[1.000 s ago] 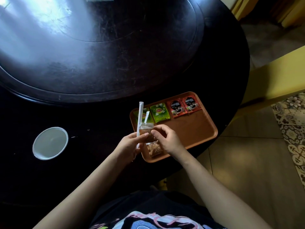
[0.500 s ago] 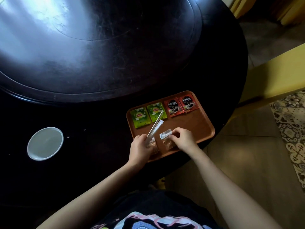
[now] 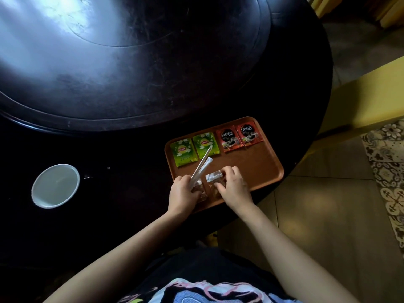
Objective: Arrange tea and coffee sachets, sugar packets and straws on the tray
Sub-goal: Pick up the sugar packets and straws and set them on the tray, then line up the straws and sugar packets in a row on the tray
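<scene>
An orange-brown tray (image 3: 260,165) lies at the near right edge of the dark round table. Along its far side sit two green Lipton tea sachets (image 3: 183,152) and two red Nescafe coffee sachets (image 3: 229,138). My left hand (image 3: 182,194) grips two white wrapped straws (image 3: 201,166) that slant up over the tea sachets, and rests on a clear sugar packet (image 3: 200,191). My right hand (image 3: 232,186) presses a second clear sugar packet (image 3: 214,177) onto the tray's near left corner.
A white round lid or dish (image 3: 55,185) lies on the table to the left. A raised turntable (image 3: 131,57) fills the table's middle. A yellow chair (image 3: 369,99) and tiled floor are to the right.
Both hands came down from holding packets and straws above the tray to its near left corner. The straws tilted from upright to slanting. My right hand set its sugar packet beside the first.
</scene>
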Demonstrator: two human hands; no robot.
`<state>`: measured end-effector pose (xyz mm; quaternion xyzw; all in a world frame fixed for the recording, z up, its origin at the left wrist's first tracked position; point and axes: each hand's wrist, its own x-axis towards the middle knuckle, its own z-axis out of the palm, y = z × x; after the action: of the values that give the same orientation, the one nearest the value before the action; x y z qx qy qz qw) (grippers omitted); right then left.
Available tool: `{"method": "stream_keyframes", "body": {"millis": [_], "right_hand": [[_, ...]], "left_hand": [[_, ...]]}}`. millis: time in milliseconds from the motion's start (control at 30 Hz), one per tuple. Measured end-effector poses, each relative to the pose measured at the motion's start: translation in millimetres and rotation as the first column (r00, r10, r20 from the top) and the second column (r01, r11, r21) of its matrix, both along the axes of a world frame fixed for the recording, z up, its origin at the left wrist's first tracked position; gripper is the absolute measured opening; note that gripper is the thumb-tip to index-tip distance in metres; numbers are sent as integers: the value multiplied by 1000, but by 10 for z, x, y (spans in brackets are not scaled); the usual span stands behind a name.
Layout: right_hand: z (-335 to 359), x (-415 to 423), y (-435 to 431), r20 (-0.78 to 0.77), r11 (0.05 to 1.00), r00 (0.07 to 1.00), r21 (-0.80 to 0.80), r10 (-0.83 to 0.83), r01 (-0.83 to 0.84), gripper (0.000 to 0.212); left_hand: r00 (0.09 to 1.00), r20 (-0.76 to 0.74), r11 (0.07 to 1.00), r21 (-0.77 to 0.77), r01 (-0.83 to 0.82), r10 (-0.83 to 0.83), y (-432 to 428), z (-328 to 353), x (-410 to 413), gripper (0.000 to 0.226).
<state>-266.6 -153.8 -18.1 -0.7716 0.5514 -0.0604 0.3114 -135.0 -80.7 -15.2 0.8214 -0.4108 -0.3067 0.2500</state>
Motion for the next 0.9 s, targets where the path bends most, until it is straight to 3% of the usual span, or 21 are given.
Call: {"method": "stream_keyframes", "body": {"millis": [500, 600, 733, 900], "right_hand": [[-22, -8, -37, 41, 1000, 999, -5, 2, -2, 35], [134, -29, -173, 237, 988, 960, 94, -145, 126, 31], [550, -52, -466, 505, 960, 826, 245, -249, 139, 28], [911, -234, -720, 490, 986, 865, 166, -104, 24, 13]], "left_hand": [[999, -40, 1000, -3, -30, 30, -33, 96, -15, 17], [977, -207, 998, -20, -56, 50, -79, 266, -23, 16], [776, -631, 999, 32, 8, 14, -133, 474, -17, 16], [726, -681, 991, 4, 133, -95, -259, 577, 19, 15]]}}
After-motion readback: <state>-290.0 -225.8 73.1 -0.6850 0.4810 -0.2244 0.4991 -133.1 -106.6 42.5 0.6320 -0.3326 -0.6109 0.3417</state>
